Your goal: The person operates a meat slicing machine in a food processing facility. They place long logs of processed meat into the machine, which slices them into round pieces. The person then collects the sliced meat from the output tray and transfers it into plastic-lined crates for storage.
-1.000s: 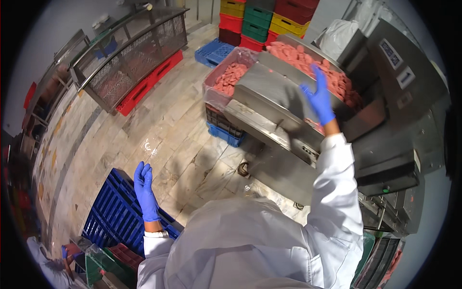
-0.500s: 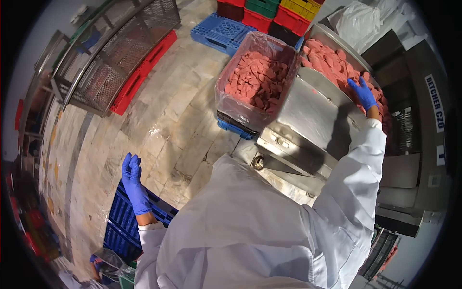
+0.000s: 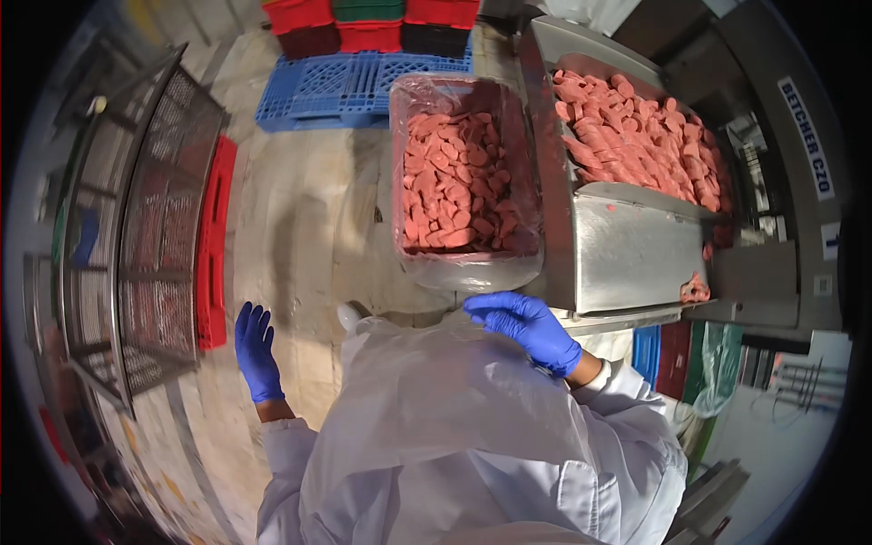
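Observation:
My left hand (image 3: 258, 352), in a blue glove, hangs over the floor at the left with its fingers stretched out and nothing in them. In the middle my right hand (image 3: 529, 332), gloved the same, is held in front of my apron with its fingers extended and nothing visible in it. It is nearest the near end of a crate lined with clear plastic (image 3: 472, 272). Pink raw meat pieces (image 3: 454, 173) partly fill this crate. To its right, a heap of similar meat pieces (image 3: 636, 136) lies in a steel trough (image 3: 549, 91), beside a bare steel plate (image 3: 627, 254).
A blue plastic pallet (image 3: 363, 86) bearing stacked red, green and black crates (image 3: 368, 11) is at the far side. A mesh-sided metal rack (image 3: 159, 227) stands at left beside a red pallet (image 3: 216, 245). Machine panels (image 3: 790, 118) rise at the right.
My right hand has left the meat heap and come back toward my body, near the lined crate. The view has turned, so the crate appears straighter. My left hand stays outstretched.

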The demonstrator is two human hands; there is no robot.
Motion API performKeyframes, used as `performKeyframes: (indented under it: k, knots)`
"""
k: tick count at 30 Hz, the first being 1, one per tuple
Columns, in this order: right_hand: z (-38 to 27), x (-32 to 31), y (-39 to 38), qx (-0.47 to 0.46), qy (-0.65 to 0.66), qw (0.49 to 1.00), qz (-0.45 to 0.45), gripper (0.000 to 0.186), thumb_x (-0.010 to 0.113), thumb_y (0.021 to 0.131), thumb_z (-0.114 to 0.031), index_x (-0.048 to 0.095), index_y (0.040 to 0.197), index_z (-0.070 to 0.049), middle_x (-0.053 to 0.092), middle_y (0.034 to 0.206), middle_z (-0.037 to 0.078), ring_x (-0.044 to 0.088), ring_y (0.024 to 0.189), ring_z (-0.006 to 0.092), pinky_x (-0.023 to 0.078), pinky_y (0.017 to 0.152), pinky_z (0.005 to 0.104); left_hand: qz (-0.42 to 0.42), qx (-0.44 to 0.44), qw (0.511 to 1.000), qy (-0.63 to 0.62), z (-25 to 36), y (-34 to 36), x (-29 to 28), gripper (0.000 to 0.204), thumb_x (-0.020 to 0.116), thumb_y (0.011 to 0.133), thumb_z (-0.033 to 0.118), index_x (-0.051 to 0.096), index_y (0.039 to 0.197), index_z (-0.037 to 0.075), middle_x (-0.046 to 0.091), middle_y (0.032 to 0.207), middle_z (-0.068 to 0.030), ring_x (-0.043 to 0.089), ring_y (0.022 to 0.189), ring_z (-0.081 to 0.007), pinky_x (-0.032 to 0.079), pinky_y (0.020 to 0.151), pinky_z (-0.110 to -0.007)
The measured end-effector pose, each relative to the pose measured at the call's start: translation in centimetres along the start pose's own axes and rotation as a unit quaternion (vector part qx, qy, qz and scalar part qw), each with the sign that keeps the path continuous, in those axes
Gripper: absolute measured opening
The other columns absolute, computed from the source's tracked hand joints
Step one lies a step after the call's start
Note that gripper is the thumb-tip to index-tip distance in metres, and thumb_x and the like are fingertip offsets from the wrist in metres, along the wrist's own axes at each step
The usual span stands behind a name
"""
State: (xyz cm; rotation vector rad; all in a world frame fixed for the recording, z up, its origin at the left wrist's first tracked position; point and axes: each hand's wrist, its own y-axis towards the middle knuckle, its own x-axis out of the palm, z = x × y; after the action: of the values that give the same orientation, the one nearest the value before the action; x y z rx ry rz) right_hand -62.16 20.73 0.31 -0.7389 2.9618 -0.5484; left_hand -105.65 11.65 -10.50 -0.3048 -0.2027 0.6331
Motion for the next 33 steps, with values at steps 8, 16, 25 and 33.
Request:
performKeyframes:
  k: [8,16,25,33]
  knots:
    - [-8.7,-7.2,13.9,-0.227,-0.435,0.741,0.458,0.046,0.064,0.087,-0.022,0.054,0.127,-0.002,0.056,0.121,0.019,0.058,0.110,0.0295,0.046,0.094,0.0353,-0.168,0.030,0.978,0.116,7.4,22.4,4.6,0.047,0.057,0.091,0.025,0.050,0.135,0.009,0.056,0.128,-0.0044,0.053,0.117,-0.0154,0.036,0.099,-0.032]
    - [-5.5,-11.6,22.2,0.150,-0.583,0.512,0.613,0.044,0.066,0.080,-0.030,0.057,0.119,-0.012,0.050,0.125,0.023,0.050,0.110,0.0439,0.047,0.087,0.0481,-0.425,0.091,0.885,0.164,3.0,38.1,17.8,0.041,0.061,0.091,0.020,0.055,0.126,-0.001,0.059,0.121,-0.0071,0.053,0.112,-0.0155,0.039,0.097,-0.028]
    - [4.8,-3.7,28.3,-0.058,-0.518,0.684,0.511,0.045,0.074,0.072,-0.015,0.061,0.114,-0.010,0.052,0.125,0.021,0.050,0.112,0.0436,0.044,0.096,0.0460,-0.448,-0.093,0.824,0.334,-1.9,43.9,28.1,0.047,0.064,0.090,0.022,0.053,0.129,-0.001,0.057,0.126,-0.0098,0.052,0.117,-0.0196,0.040,0.099,-0.028]
    - [27.2,8.8,15.9,0.188,0.018,0.522,0.832,0.063,0.059,0.079,0.002,0.039,0.138,0.002,0.045,0.137,0.015,0.044,0.123,0.0257,0.040,0.099,0.0354,-0.352,-0.325,0.847,0.230,-10.3,50.9,39.1,0.057,0.048,0.095,0.044,0.041,0.141,0.012,0.044,0.142,-0.0108,0.042,0.131,-0.0299,0.029,0.107,-0.049]
